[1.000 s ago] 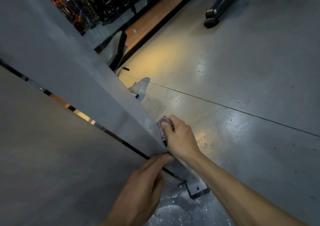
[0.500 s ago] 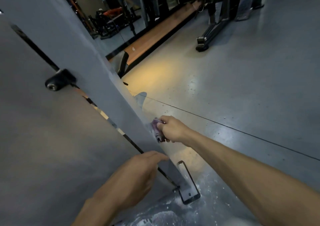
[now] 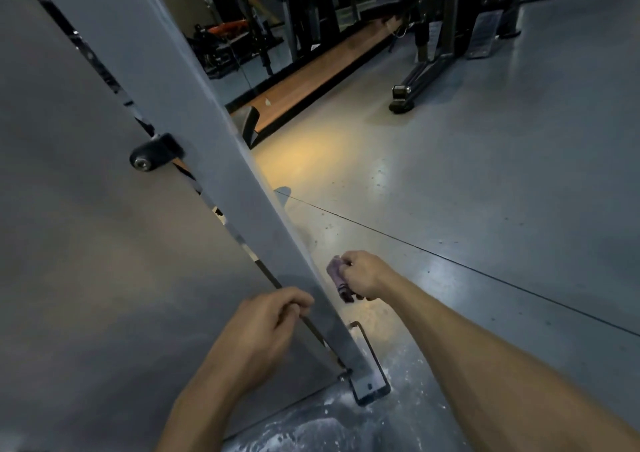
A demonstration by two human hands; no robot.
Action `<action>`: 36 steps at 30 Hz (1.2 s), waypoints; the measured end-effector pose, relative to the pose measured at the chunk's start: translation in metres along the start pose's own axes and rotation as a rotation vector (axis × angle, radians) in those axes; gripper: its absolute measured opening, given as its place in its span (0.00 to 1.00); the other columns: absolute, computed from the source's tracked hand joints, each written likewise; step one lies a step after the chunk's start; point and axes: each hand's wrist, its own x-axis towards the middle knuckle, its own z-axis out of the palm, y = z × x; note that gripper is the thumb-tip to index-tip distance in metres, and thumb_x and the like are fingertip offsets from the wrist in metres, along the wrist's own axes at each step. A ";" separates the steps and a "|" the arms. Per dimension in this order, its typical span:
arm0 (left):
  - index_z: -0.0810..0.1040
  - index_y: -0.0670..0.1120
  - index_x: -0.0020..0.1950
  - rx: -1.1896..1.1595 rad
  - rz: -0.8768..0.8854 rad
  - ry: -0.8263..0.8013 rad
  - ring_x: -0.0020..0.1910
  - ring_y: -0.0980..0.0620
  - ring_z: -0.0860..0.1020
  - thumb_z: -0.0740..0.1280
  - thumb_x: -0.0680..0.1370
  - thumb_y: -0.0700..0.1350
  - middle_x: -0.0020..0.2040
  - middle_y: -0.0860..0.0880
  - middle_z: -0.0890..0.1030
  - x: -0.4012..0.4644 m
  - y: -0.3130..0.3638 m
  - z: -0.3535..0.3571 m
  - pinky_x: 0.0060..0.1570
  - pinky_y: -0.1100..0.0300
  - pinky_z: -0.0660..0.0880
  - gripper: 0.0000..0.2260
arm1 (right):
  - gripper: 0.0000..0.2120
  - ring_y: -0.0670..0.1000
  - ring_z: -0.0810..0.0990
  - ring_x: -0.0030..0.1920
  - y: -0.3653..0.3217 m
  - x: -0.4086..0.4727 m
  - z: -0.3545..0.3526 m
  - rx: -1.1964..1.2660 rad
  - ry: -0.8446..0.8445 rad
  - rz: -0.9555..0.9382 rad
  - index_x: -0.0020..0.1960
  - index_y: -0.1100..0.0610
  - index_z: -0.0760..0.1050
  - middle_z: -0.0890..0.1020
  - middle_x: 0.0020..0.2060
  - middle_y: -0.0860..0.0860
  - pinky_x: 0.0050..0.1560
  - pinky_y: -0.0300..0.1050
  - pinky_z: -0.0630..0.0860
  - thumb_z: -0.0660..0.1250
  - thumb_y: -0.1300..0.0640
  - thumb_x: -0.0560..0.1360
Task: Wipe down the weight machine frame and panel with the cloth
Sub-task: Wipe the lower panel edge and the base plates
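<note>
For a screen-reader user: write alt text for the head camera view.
A right hand grips a bunched purple cloth just beside a slanted grey metal machine frame post, while the left hand curls its fingers on the edge between post and flat grey panel. Glossy grey gym floor beyond.

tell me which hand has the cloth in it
The right hand: its fingers are curled around the bunched purple cloth, just off the grey frame post. The left hand holds no cloth; its fingers curl at the post's edge.
</note>
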 end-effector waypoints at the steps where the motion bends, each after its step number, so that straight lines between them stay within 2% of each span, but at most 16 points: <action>1: 0.83 0.54 0.57 -0.003 0.004 0.023 0.50 0.67 0.80 0.63 0.84 0.44 0.49 0.63 0.84 0.000 -0.001 0.000 0.51 0.65 0.77 0.10 | 0.11 0.61 0.82 0.49 -0.001 -0.003 0.002 0.015 -0.026 -0.016 0.51 0.56 0.76 0.81 0.49 0.59 0.39 0.48 0.76 0.56 0.54 0.85; 3: 0.82 0.55 0.55 -0.023 -0.021 0.049 0.48 0.69 0.80 0.63 0.84 0.42 0.48 0.63 0.84 0.002 -0.004 0.001 0.50 0.70 0.75 0.11 | 0.11 0.59 0.80 0.47 -0.007 -0.009 0.008 0.053 -0.015 -0.047 0.47 0.53 0.74 0.81 0.48 0.58 0.42 0.47 0.73 0.57 0.54 0.85; 6: 0.82 0.56 0.55 -0.063 -0.065 0.073 0.49 0.68 0.81 0.62 0.84 0.42 0.48 0.63 0.85 0.005 -0.006 0.001 0.53 0.63 0.79 0.11 | 0.11 0.61 0.81 0.54 -0.024 -0.018 0.012 0.128 0.063 -0.060 0.49 0.53 0.76 0.84 0.52 0.59 0.50 0.47 0.73 0.58 0.51 0.85; 8: 0.83 0.55 0.56 -0.080 -0.085 0.090 0.49 0.68 0.82 0.63 0.83 0.42 0.48 0.62 0.85 0.004 -0.001 -0.001 0.54 0.61 0.79 0.11 | 0.12 0.61 0.81 0.53 -0.033 -0.026 0.010 0.190 0.113 -0.078 0.47 0.54 0.75 0.84 0.51 0.59 0.47 0.46 0.71 0.57 0.52 0.85; 12: 0.83 0.54 0.55 -0.088 -0.079 0.148 0.49 0.67 0.82 0.64 0.82 0.40 0.47 0.62 0.86 0.006 0.003 -0.003 0.55 0.60 0.80 0.11 | 0.11 0.55 0.78 0.45 -0.050 -0.041 -0.002 0.275 0.205 -0.186 0.45 0.54 0.74 0.81 0.43 0.53 0.38 0.45 0.68 0.58 0.55 0.84; 14: 0.84 0.54 0.54 -0.118 -0.092 0.162 0.49 0.66 0.83 0.64 0.82 0.39 0.46 0.62 0.86 0.008 0.005 -0.004 0.55 0.56 0.81 0.12 | 0.11 0.55 0.79 0.47 -0.047 -0.043 -0.004 0.283 0.181 -0.186 0.50 0.55 0.78 0.82 0.46 0.53 0.42 0.45 0.73 0.58 0.54 0.84; 16: 0.83 0.55 0.51 -0.134 -0.111 0.183 0.48 0.66 0.83 0.64 0.82 0.37 0.45 0.63 0.85 0.008 0.009 -0.005 0.55 0.55 0.81 0.13 | 0.13 0.58 0.81 0.53 -0.039 -0.042 0.002 0.227 0.139 -0.110 0.58 0.54 0.79 0.83 0.53 0.56 0.50 0.48 0.74 0.57 0.52 0.85; 18: 0.83 0.56 0.49 -0.122 -0.110 0.202 0.47 0.66 0.83 0.65 0.81 0.36 0.45 0.65 0.84 0.007 0.014 -0.006 0.54 0.55 0.81 0.15 | 0.10 0.60 0.79 0.53 -0.039 -0.043 0.008 0.211 0.142 -0.055 0.53 0.53 0.76 0.83 0.55 0.59 0.48 0.46 0.70 0.56 0.53 0.85; 20: 0.83 0.56 0.47 -0.115 -0.097 0.240 0.47 0.65 0.83 0.65 0.80 0.35 0.45 0.66 0.84 0.006 0.018 -0.009 0.52 0.56 0.81 0.16 | 0.10 0.60 0.79 0.51 -0.052 -0.046 0.006 0.266 0.198 -0.085 0.47 0.53 0.73 0.83 0.50 0.58 0.46 0.46 0.67 0.57 0.53 0.84; 23: 0.82 0.57 0.44 -0.135 -0.090 0.350 0.43 0.62 0.83 0.64 0.80 0.34 0.42 0.64 0.85 0.006 0.025 -0.016 0.47 0.58 0.80 0.18 | 0.14 0.53 0.77 0.42 -0.076 -0.053 -0.006 0.381 0.290 -0.212 0.41 0.53 0.70 0.80 0.41 0.52 0.39 0.48 0.69 0.57 0.53 0.84; 25: 0.82 0.57 0.43 -0.200 -0.077 0.450 0.41 0.59 0.83 0.64 0.80 0.34 0.41 0.61 0.85 0.007 0.031 -0.017 0.45 0.56 0.80 0.18 | 0.15 0.48 0.74 0.38 -0.080 -0.055 -0.011 0.402 0.295 -0.240 0.39 0.50 0.68 0.77 0.37 0.47 0.35 0.42 0.67 0.57 0.53 0.85; 27: 0.82 0.56 0.44 -0.274 -0.081 0.522 0.42 0.58 0.84 0.62 0.81 0.33 0.42 0.59 0.85 0.009 0.037 -0.017 0.47 0.51 0.82 0.19 | 0.13 0.52 0.77 0.44 -0.074 -0.052 -0.006 0.392 0.273 -0.181 0.42 0.50 0.71 0.79 0.41 0.50 0.41 0.46 0.71 0.57 0.53 0.85; 29: 0.82 0.56 0.45 -0.310 -0.100 0.564 0.42 0.58 0.84 0.62 0.81 0.33 0.42 0.58 0.85 0.010 0.041 -0.016 0.48 0.47 0.82 0.18 | 0.12 0.59 0.80 0.51 -0.074 -0.051 -0.001 0.382 0.253 -0.079 0.48 0.54 0.75 0.82 0.48 0.56 0.49 0.50 0.75 0.56 0.53 0.84; 31: 0.82 0.55 0.45 -0.349 -0.116 0.594 0.42 0.57 0.85 0.62 0.80 0.33 0.41 0.57 0.86 0.009 0.045 -0.018 0.48 0.47 0.83 0.18 | 0.12 0.59 0.79 0.49 -0.085 -0.053 -0.004 0.429 0.272 -0.068 0.45 0.54 0.74 0.82 0.46 0.56 0.47 0.49 0.73 0.56 0.53 0.84; 34: 0.83 0.53 0.44 -0.420 -0.115 0.635 0.41 0.54 0.85 0.61 0.79 0.30 0.40 0.54 0.86 0.009 0.047 -0.022 0.45 0.51 0.82 0.20 | 0.11 0.49 0.76 0.41 -0.117 -0.060 -0.020 0.532 0.343 -0.241 0.46 0.54 0.73 0.80 0.43 0.51 0.38 0.42 0.69 0.56 0.53 0.84; 36: 0.83 0.52 0.45 -0.459 -0.105 0.666 0.41 0.52 0.85 0.61 0.79 0.29 0.40 0.51 0.86 0.010 0.047 -0.022 0.44 0.54 0.81 0.19 | 0.11 0.49 0.76 0.43 -0.127 -0.063 -0.025 0.564 0.369 -0.305 0.49 0.54 0.73 0.81 0.46 0.51 0.40 0.42 0.69 0.56 0.52 0.85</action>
